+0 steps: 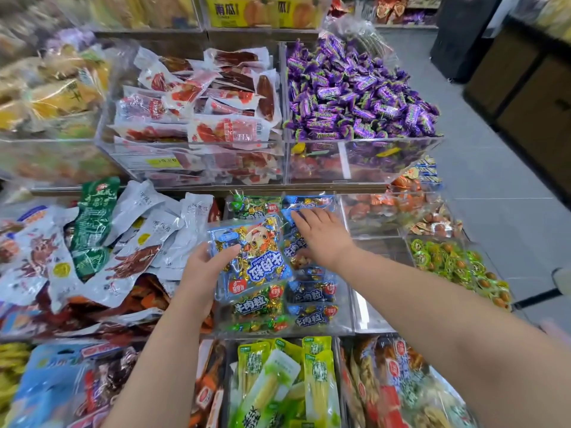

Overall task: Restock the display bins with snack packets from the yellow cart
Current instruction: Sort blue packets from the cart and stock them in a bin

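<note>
The left hand (200,270) is curled round the left edge of a blue snack packet (256,261), thumb on top, and the packet is held just above a clear bin (346,307). The right hand (321,239) is laid flat, fingers straight, on blue packets (312,316) lying in that bin. The held packet looks light, crinkly and slippery, so a pinch at its sealed edge is probably best.

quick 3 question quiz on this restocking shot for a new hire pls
1. True or false: the left hand grips a blue snack packet.
2. The right hand touches: A) purple candies B) blue packets in the clear bin C) yellow-green packets
3. Fill in: the candies right of the red-and-white meat packets are wrapped in ____.

Key: 1 true; 2 B; 3 purple
</note>
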A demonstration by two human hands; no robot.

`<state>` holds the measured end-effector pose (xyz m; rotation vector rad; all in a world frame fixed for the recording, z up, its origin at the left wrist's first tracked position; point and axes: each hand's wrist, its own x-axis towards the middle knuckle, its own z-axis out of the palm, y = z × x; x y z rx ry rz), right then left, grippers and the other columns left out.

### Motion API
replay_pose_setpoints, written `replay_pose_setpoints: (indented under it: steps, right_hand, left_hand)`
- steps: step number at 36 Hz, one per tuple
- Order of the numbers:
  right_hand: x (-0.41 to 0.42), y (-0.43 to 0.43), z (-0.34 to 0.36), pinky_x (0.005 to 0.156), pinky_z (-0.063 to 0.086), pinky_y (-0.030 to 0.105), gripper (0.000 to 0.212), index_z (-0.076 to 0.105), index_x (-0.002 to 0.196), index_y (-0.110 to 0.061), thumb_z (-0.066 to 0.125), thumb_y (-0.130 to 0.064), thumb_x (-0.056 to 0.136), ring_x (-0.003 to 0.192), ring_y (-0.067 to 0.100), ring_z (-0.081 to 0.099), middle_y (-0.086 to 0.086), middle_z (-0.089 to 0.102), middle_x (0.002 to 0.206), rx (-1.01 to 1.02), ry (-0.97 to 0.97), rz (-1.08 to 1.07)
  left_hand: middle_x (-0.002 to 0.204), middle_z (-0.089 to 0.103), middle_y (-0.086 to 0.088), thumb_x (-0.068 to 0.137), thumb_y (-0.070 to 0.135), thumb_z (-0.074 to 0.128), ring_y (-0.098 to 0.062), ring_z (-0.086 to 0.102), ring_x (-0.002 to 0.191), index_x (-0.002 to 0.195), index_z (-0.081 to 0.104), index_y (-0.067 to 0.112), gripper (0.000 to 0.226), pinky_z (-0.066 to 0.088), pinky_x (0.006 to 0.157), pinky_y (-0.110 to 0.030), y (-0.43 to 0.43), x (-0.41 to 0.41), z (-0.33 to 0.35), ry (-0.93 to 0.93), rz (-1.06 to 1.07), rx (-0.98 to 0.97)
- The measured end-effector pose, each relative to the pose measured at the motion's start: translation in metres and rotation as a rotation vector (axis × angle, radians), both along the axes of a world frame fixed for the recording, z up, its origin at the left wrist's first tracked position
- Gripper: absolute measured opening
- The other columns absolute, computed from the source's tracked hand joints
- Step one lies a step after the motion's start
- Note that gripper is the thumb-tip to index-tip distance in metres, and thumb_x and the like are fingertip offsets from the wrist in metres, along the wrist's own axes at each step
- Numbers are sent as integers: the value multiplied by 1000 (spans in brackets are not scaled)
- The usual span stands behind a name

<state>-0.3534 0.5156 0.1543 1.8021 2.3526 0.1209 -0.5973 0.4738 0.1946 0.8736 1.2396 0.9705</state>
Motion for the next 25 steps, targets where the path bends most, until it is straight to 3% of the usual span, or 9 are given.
replay_pose_setpoints:
  steps: [3,6,10,14,17,19,22,25]
  right_hand:
    - [1,-2,1,112,22,41,76,13,150,-17,52,-46,92,137,27,30,6,32,151,59,34,-8]
    - [9,-6,4,110,19,38,70,23,149,-18,48,-51,91,138,20,30,2,34,151,105,72,-75]
    - [20,-14,3,107,19,39,68,27,148,-18,41,-56,92,137,19,28,-3,28,154,114,90,-197]
    - [15,-14,3,110,17,44,70,21,149,-14,38,-54,94,139,23,22,-1,22,156,68,65,-232]
    - [7,-17,-1,115,7,49,75,12,149,-5,38,-50,95,140,27,16,9,15,157,69,18,-224]
    - [3,-19,-4,117,1,49,84,-3,149,-3,39,-50,93,143,31,8,16,8,157,68,30,-213]
    - [-4,-22,-7,116,0,48,100,-44,132,-22,42,-55,91,143,41,-4,28,-10,153,-16,94,-190]
    - [-12,-22,-11,111,-5,59,109,-56,118,-30,46,-57,88,138,52,-11,35,-20,148,-19,-77,-181]
  left_hand:
    - [102,73,-6,60,39,79,-36,65,103,97,63,25,42,45,96,-61,3,-1,-5,20,-12,22]
    - [86,76,5,60,34,84,-31,68,95,89,61,28,37,53,85,-51,5,-3,-10,16,-16,31]
    - [90,76,-2,61,36,75,-25,73,81,95,62,26,38,57,64,-38,6,-4,-13,-4,-18,25]
    - [91,76,-2,62,36,76,-27,72,85,97,62,24,40,57,69,-41,7,-4,-15,8,-30,11]
    - [98,74,-6,69,31,76,-30,70,91,96,62,25,31,55,80,-48,7,-3,-15,20,-31,-6]
    - [102,73,-9,64,36,77,-30,70,92,98,62,24,39,56,81,-49,6,-2,-14,16,-40,-12]
    - [101,73,-7,58,40,77,-31,69,94,101,62,21,50,54,84,-51,5,-2,-14,12,-53,-14]
    - [96,75,-6,65,33,76,-28,72,87,101,63,20,40,56,77,-45,6,-2,-15,2,-53,-5]
